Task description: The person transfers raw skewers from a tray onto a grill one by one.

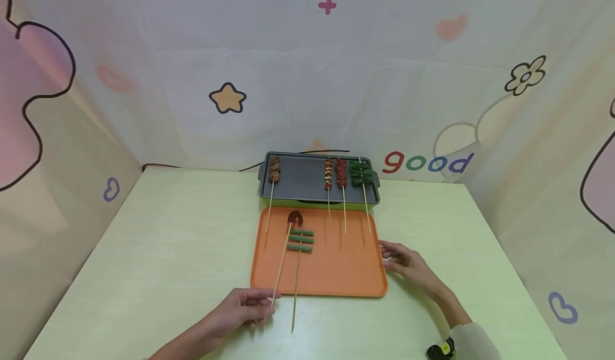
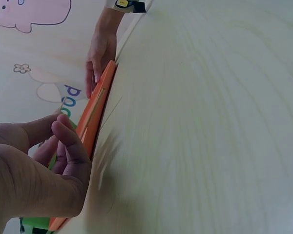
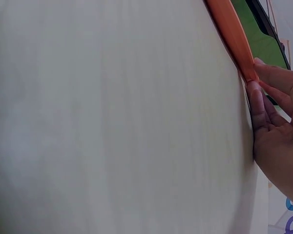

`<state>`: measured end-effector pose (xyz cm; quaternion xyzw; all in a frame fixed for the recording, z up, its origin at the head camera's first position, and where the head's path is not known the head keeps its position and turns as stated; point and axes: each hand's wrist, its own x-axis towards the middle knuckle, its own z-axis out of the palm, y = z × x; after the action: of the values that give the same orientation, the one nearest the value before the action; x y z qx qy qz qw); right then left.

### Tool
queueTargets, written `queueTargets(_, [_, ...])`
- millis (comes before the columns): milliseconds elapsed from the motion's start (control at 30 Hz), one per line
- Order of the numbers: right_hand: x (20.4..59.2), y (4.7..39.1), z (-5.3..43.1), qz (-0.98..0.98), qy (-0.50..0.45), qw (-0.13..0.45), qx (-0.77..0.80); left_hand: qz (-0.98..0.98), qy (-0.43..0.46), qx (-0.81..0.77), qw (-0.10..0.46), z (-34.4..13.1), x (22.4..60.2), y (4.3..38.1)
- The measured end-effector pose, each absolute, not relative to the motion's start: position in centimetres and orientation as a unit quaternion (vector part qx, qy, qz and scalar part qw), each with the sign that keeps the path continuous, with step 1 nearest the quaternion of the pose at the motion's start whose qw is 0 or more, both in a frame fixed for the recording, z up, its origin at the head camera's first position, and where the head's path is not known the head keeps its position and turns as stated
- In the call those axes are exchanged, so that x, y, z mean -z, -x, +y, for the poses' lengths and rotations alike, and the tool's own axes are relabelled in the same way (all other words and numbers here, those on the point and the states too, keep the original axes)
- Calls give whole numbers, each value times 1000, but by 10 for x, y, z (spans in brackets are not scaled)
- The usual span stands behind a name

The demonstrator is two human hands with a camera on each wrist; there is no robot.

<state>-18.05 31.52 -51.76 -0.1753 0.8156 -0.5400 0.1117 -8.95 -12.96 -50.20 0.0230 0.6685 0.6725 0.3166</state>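
My left hand (image 1: 245, 307) pinches the lower end of a wooden skewer (image 1: 283, 258) between thumb and fingers, over the front left of the orange tray (image 1: 343, 274). A dark brown curved piece (image 1: 295, 218) is at that skewer's far end. Just to its right on the tray lies a skewer of green sticks (image 1: 300, 240), its bare end past the front rim. At the tray's right edge, my right hand (image 1: 410, 264) holds the rim with thumb and fingertips. The right wrist view shows the thumb and index finger touching this orange edge (image 3: 239, 44).
Behind the tray stands a grill (image 1: 300, 175) with a dark plate and green base. On it lie a brown meat skewer (image 1: 274, 170), a mixed skewer (image 1: 328, 174), a red meat skewer (image 1: 341, 174) and a green leafy skewer (image 1: 361, 173). Their sticks overhang the tray.
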Motion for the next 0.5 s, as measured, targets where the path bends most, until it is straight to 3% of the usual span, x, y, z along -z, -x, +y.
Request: queueTargets(500, [517,180,314,817,169,112,539,651,-70,-680,329,-121,495,94])
